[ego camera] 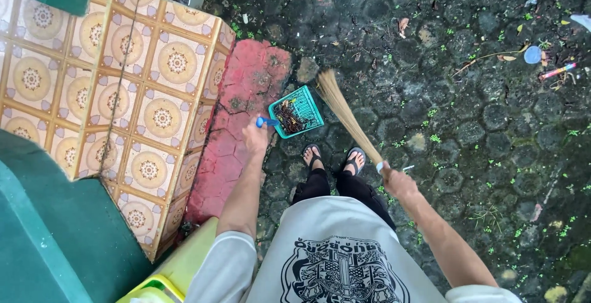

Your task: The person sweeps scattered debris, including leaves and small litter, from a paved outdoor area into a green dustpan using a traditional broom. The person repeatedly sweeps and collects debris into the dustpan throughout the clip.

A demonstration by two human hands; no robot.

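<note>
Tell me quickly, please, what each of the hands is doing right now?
Left hand: closed on the teal dustpan's blue handle.
Right hand: closed on the broom.

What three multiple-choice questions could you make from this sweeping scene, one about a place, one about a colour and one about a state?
1. Where does the dustpan sit?
A. On the patterned tiles
B. On the ground beside the red paving, in front of the feet
C. On the green step

2. What colour is the dustpan's tray?
A. Teal
B. Orange
C. White

3. What is the state of the dustpan?
A. Empty
B. Upside down
C. Holding dark leaves and debris

Answers:
1. B, it rests on the dark stones by the red paving, ahead of the sandalled feet.
2. A, the tray is teal with a blue handle gripped by the left hand.
3. C, dark litter lies in the tray, with the bristles of the broom, which the right hand holds, at its edge.
</note>
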